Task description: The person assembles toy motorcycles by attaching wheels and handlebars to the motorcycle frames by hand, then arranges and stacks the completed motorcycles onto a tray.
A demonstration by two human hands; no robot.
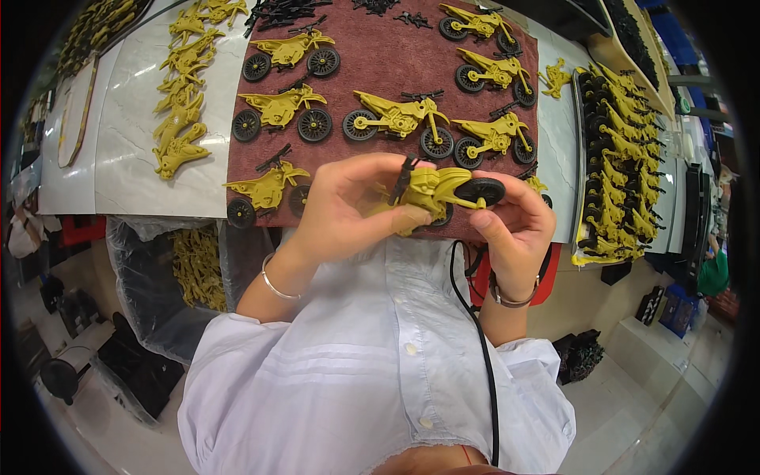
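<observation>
A yellow toy motorcycle [434, 184] with black wheels and a black handlebar is held up between my two hands, just over the near edge of the dark red towel [372, 47]. My left hand [336, 207] is closed around its body near the handlebar. At the other end, my right hand [518, 226] pinches it by the black front wheel and yellow fork. My fingers partly hide the rear of the toy. Several similar toy motorcycles [394, 117] lie on their sides in columns on the towel beyond my hands.
Loose yellow motorcycle bodies [180, 127] lie in a row on the pale tabletop [119, 142] at left. A tray [584, 260] packed with toy motorcycles stands at right. Black small parts [289, 12] sit at the towel's far edge. A plastic-lined bin [142, 285] holds more yellow pieces.
</observation>
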